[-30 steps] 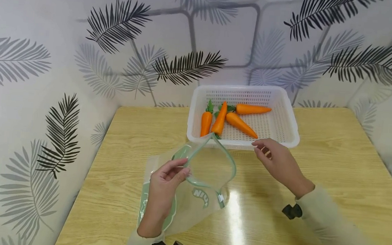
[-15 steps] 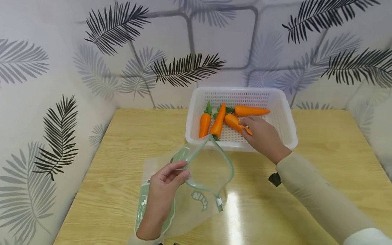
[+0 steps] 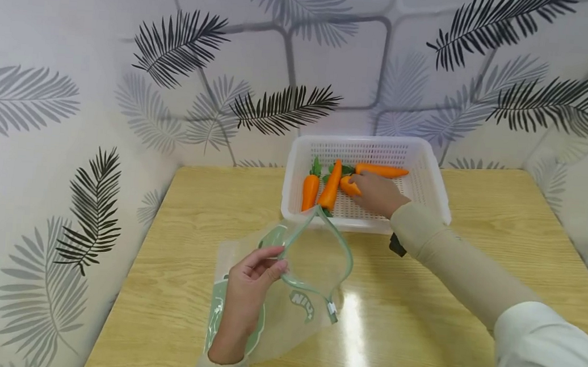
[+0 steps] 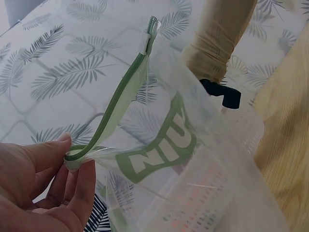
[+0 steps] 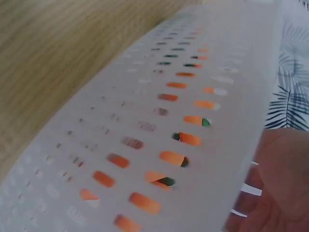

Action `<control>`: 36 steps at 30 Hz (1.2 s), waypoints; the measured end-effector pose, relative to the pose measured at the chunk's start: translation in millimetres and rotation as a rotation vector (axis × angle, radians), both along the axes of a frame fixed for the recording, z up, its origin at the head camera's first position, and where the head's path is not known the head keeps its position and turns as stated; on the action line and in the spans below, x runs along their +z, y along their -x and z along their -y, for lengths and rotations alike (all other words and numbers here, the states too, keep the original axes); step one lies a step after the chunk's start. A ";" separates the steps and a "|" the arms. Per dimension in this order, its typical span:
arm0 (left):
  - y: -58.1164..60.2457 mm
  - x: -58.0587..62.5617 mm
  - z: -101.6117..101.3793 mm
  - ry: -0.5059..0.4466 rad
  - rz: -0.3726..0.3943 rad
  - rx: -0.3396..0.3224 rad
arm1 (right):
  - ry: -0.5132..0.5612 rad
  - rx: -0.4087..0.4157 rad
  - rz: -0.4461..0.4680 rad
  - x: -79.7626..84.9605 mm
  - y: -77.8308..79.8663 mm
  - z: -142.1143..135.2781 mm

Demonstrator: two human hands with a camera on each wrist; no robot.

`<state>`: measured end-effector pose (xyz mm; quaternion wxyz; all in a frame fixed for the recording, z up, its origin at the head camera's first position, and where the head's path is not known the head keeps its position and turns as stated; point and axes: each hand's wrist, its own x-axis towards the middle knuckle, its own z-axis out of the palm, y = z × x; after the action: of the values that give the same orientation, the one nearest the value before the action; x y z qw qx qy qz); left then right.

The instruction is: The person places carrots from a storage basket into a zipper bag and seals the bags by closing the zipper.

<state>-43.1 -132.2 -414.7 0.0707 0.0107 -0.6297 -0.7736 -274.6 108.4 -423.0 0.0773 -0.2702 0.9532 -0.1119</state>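
My left hand (image 3: 248, 288) pinches the green rim of a clear zip bag (image 3: 306, 298) between thumb and fingers. The bag's mouth gapes toward the basket, and its white slider sits at the near end of the rim. In the left wrist view the pinched zip strip (image 4: 116, 101) shows close up. Over the far rim of a white plastic basket (image 3: 441, 202) my right hand (image 3: 377, 194) reaches in and grips a carrot (image 3: 350, 186), covering its narrow end. The right wrist view shows the basket wall (image 5: 120, 96) with part of the right hand (image 5: 282, 174) behind it; the fingertips are hidden.
Other carrots lie in the basket: an upright-lying one (image 3: 310, 191) at left, a slanted one (image 3: 331, 186) beside it, and one (image 3: 382, 171) along the back. The wooden table (image 3: 491, 220) meets a leaf-patterned wall (image 3: 201, 114) behind.
My right hand has moved from in front of the basket into it, then farther left along the carrot. My left hand keeps its pinch on the zip bag, almost in place.
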 end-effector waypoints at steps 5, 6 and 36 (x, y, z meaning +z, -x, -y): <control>0.2 -1.6 -0.8 -0.002 0.005 0.003 | -0.033 -0.018 0.107 -7.0 20.0 7.0; 0.3 -1.9 -0.9 -0.001 0.005 0.002 | -0.037 -0.020 0.118 -8.5 22.8 8.4; 1.8 -5.1 -2.8 0.033 0.030 -0.017 | -0.102 -0.146 0.053 -45.4 39.7 24.0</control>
<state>-45.0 -129.4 -419.8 0.0549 0.0158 -0.6433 -0.7635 -314.3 84.4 -468.3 0.1078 -0.1927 0.9724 -0.0756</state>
